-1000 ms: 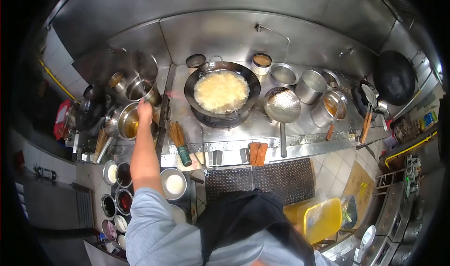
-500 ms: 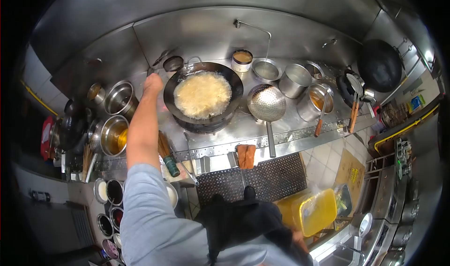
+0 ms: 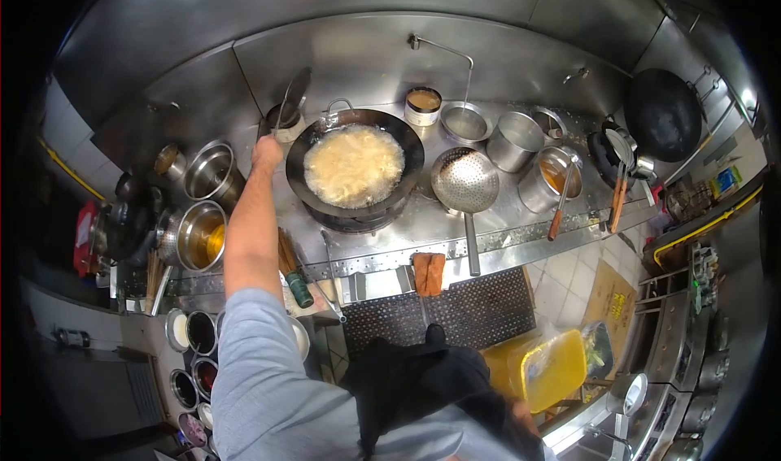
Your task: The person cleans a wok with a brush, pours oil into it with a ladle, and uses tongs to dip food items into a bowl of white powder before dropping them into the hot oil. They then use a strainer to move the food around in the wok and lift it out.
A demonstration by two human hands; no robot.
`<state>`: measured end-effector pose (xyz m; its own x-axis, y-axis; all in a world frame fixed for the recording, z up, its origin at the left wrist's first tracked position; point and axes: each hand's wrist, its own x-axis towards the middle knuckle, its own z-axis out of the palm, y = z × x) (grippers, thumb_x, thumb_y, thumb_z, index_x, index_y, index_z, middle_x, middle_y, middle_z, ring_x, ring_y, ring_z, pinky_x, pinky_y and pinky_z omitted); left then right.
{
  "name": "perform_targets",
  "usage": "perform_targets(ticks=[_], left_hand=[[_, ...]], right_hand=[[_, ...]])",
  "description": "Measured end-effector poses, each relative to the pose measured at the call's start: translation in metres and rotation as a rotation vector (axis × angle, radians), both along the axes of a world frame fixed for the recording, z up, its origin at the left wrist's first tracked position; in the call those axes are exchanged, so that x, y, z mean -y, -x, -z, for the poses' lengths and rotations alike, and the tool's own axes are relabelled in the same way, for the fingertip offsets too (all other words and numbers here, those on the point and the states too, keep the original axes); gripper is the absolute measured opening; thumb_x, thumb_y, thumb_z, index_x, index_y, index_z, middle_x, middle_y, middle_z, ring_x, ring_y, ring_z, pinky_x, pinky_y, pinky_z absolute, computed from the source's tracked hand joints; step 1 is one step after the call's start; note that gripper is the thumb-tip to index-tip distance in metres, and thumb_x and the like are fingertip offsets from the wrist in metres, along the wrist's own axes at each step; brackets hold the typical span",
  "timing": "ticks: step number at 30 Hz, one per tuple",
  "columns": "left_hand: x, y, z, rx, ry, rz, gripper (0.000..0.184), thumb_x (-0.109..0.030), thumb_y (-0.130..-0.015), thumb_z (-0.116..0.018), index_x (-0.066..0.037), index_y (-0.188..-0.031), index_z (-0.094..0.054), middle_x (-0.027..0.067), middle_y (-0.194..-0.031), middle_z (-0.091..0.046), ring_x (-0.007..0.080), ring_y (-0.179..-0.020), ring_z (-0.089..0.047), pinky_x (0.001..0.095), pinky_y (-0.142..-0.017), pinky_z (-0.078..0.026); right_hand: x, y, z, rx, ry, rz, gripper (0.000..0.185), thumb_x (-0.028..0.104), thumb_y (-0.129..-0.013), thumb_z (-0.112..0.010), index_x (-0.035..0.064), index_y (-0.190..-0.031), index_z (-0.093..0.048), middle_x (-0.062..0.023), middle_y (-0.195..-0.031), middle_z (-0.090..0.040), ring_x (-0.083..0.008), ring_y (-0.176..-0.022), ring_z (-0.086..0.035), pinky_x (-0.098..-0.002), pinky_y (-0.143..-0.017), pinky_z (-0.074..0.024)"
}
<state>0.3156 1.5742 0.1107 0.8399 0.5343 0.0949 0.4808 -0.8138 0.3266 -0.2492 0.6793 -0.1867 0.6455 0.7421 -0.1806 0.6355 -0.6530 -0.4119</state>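
My left hand (image 3: 267, 154) reaches out to the left of the wok, its fingers closed around a thin-handled tool. That tool seems to end in a dark round head (image 3: 301, 85), raised in front of the back wall; its exact kind is unclear. Just beyond the hand stands a pale container (image 3: 290, 129). To the right of the hand, a black wok (image 3: 411, 156) holds bubbling oil with pale yellow food (image 3: 355, 168). My right hand (image 3: 523, 419) hangs low beside the dark apron, partly hidden, its fingers not readable.
A perforated strainer (image 3: 465, 180) lies right of the wok, with several metal pots (image 3: 515, 140) behind it. Steel bowls (image 3: 202, 235) stand left of my arm. An orange cloth (image 3: 429, 274) hangs at the counter edge; a yellow bin (image 3: 553, 371) is at lower right.
The tool's dark head has risen from beside the wok toward the back wall, uncovering the pale container. My left hand has shifted slightly. The wok still bubbles.
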Motion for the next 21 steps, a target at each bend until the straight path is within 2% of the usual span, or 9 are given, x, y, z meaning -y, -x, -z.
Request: perform_targets(ticks=[4, 6, 11, 13, 15, 18, 19, 20, 21], left_hand=[[-0.001, 0.031, -0.008, 0.160, 0.146, 0.000, 0.040, -0.014, -0.086, -0.047, -0.004, -0.122, -0.061, 0.0223, -0.118, -0.063, 0.0393, -0.113, -0.058, 0.0447, -0.098, -0.045], [0.000, 0.063, -0.010, 0.254, 0.302, 0.061, 0.044, -0.012, -0.084, -0.047, -0.002, -0.125, -0.060, 0.0242, -0.119, -0.062, 0.0394, -0.113, -0.058, 0.0431, -0.098, -0.045], [0.025, 0.156, 0.009, 0.312, 0.217, 0.217, 0.044, -0.006, -0.084, -0.047, 0.000, -0.126, -0.058, 0.0283, -0.117, -0.061, 0.0397, -0.113, -0.058, 0.0408, -0.098, -0.045], [0.047, 0.177, -0.003, 0.282, 0.177, 0.200, 0.045, -0.004, -0.084, -0.046, 0.000, -0.127, -0.057, 0.0288, -0.117, -0.060, 0.0402, -0.113, -0.058, 0.0405, -0.098, -0.045], [0.069, 0.192, -0.017, -0.138, 0.031, 0.027, 0.048, -0.002, -0.084, -0.046, 0.000, -0.132, -0.052, 0.0284, -0.118, -0.060, 0.0408, -0.115, -0.057, 0.0402, -0.099, -0.045], [0.034, 0.194, 0.053, -0.157, 0.028, 0.158, 0.053, -0.001, -0.083, -0.046, -0.004, -0.135, -0.050, 0.0278, -0.121, -0.059, 0.0407, -0.117, -0.056, 0.0405, -0.101, -0.044], [0.018, 0.190, 0.083, -0.170, 0.149, 0.175, 0.056, -0.002, -0.085, -0.047, -0.009, -0.141, -0.044, 0.0222, -0.104, -0.067, 0.0361, -0.086, -0.067, 0.0449, -0.075, -0.054], [0.024, 0.192, 0.073, -0.172, 0.144, 0.178, 0.056, -0.002, -0.085, -0.047, -0.009, -0.141, -0.044, 0.0222, -0.104, -0.067, 0.0361, -0.086, -0.067, 0.0449, -0.075, -0.054], [0.039, 0.195, 0.054, -0.312, 0.541, 0.119, 0.058, -0.003, -0.087, -0.046, -0.011, -0.144, -0.039, 0.0156, -0.090, -0.063, 0.0280, -0.069, -0.060, 0.0409, -0.059, -0.048]], right_hand=[[-0.021, -0.023, -0.015, -0.602, -0.265, 0.753, 0.030, 0.021, -0.092, -0.052, 0.0125, -0.120, -0.054, -0.0091, -0.090, -0.063, -0.0279, -0.076, -0.065, -0.0463, -0.057, -0.0496], [-0.032, -0.032, -0.013, -0.757, -0.330, 0.932, 0.030, 0.019, -0.093, -0.051, 0.0115, -0.122, -0.052, -0.0097, -0.092, -0.062, -0.0281, -0.075, -0.065, -0.0458, -0.055, -0.0492], [-0.054, -0.048, 0.014, -1.075, -0.055, 1.366, 0.020, 0.021, -0.094, -0.050, 0.0119, -0.103, -0.065, -0.0120, -0.085, -0.066, -0.0275, -0.076, -0.067, -0.0447, -0.056, -0.0516], [-0.036, -0.051, 0.042, -1.099, -0.064, 1.377, 0.019, 0.020, -0.093, -0.051, 0.0118, -0.102, -0.065, -0.0114, -0.084, -0.065, -0.0267, -0.075, -0.066, -0.0435, -0.055, -0.0507], [-0.032, -0.073, 0.036, -1.101, -0.178, 1.387, 0.017, 0.018, -0.092, -0.052, 0.0115, -0.101, -0.064, -0.0101, -0.082, -0.064, -0.0253, -0.072, -0.065, -0.0411, -0.053, -0.0489], [-0.032, -0.109, 0.019, -1.074, -0.339, 1.401, 0.014, 0.015, -0.090, -0.053, 0.0111, -0.100, -0.063, -0.0082, -0.079, -0.061, -0.0231, -0.068, -0.063, -0.0376, -0.051, -0.0462], [-0.034, -0.120, 0.013, -1.066, -0.380, 1.404, 0.014, 0.014, -0.089, -0.054, 0.0110, -0.099, -0.062, -0.0076, -0.078, -0.061, -0.0223, -0.067, -0.062, -0.0364, -0.050, -0.0452], [-0.037, -0.128, 0.005, -1.058, -0.419, 1.405, 0.013, 0.013, -0.088, -0.054, 0.0109, -0.098, -0.062, -0.0069, -0.077, -0.060, -0.0216, -0.066, -0.061, -0.0352, -0.049, -0.0443], [-0.039, -0.132, 0.001, -1.053, -0.444, 1.399, 0.012, 0.012, -0.088, -0.055, 0.0107, -0.098, -0.061, -0.0063, -0.076, -0.059, -0.0209, -0.064, -0.061, -0.0340, -0.048, -0.0434]])
